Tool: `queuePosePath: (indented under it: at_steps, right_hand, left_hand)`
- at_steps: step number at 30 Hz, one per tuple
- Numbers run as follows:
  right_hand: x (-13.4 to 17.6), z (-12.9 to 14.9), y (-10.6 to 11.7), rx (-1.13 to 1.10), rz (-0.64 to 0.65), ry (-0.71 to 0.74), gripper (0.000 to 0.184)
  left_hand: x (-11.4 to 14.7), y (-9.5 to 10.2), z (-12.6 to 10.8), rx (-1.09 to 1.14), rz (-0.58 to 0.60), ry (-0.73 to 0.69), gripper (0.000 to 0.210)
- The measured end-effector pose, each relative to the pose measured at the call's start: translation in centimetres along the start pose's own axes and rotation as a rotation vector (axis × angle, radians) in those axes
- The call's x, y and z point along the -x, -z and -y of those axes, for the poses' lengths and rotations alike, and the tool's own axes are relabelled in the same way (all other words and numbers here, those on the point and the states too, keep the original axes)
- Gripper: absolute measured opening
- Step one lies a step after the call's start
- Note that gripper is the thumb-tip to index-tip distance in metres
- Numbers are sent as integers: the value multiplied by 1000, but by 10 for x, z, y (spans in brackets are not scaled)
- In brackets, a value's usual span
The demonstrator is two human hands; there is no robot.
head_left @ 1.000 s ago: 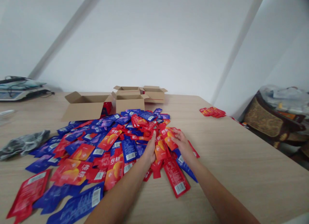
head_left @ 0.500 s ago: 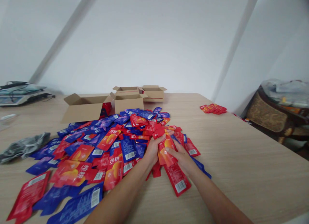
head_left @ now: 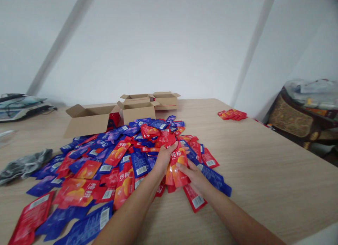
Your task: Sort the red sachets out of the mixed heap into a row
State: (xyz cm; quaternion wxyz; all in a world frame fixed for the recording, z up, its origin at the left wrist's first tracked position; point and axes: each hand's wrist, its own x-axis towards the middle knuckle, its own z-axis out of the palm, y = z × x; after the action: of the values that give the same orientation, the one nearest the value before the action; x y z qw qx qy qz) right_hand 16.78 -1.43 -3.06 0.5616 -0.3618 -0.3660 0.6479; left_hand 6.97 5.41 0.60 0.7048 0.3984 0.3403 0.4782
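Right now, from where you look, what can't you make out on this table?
All in the head view:
- How many red packets the left hand and right hand hold: the packets overlap and fingers cover parts.
- The floor of the left box: its front wall hides it.
- The grey cloth's far left end: cut off by the picture's edge.
- Fine print on the lower-left packet: too small and blurred.

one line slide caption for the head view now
Left hand and right hand hold red pouches at a red-and-blue pile, open cardboard boxes behind.
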Motion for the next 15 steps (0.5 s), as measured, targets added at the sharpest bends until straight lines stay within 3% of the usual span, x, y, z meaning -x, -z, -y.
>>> queuePosePath:
  at_steps: [7,11,15]
  right_hand:
    - [2,6,1,69,4,-24,47]
    - [1,2,3,119,-22,-38,49]
    - [-1,4,7,170,-24,2,45]
  left_hand:
    - [-5,9,-7,-231,-66,-342,25]
    - [-4,7,-4,-163,-82,-242,25]
    - [0,0,-3,-78,83,-56,30]
